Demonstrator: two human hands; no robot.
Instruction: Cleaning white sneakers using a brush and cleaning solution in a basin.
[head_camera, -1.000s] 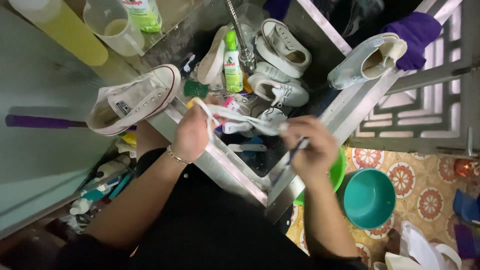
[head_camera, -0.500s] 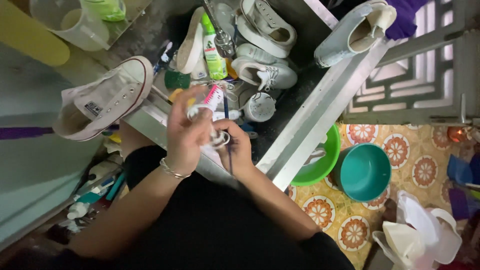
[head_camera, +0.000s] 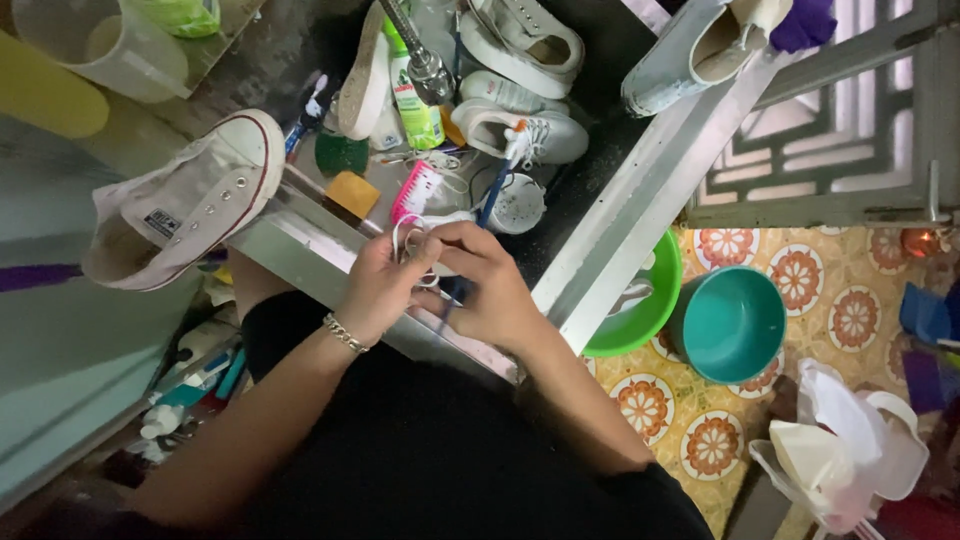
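Note:
My left hand (head_camera: 378, 285) and my right hand (head_camera: 487, 285) meet over the front edge of the steel sink (head_camera: 620, 240). Both pinch a bunched white shoelace (head_camera: 412, 240) between them. My right hand also grips a blue-handled toothbrush (head_camera: 494, 190), its head pointing up into the sink. A pink scrub brush (head_camera: 415, 190) lies just beyond my fingers. A white high-top sneaker (head_camera: 180, 205) lies on its side on the counter to the left. Several more white sneakers (head_camera: 525, 130) are piled in the sink.
A green bottle (head_camera: 412, 95) and tap (head_camera: 420, 60) stand in the sink; a yellow sponge (head_camera: 352, 192) lies on its rim. A sneaker (head_camera: 700, 50) rests on the right ledge. On the tiled floor: green basin (head_camera: 640, 310), teal bucket (head_camera: 730, 325), white plastic bags (head_camera: 840, 455).
My hands have come together from being apart and stretching the lace; the lace is now bunched between them. The camera view shifted closer over the sink.

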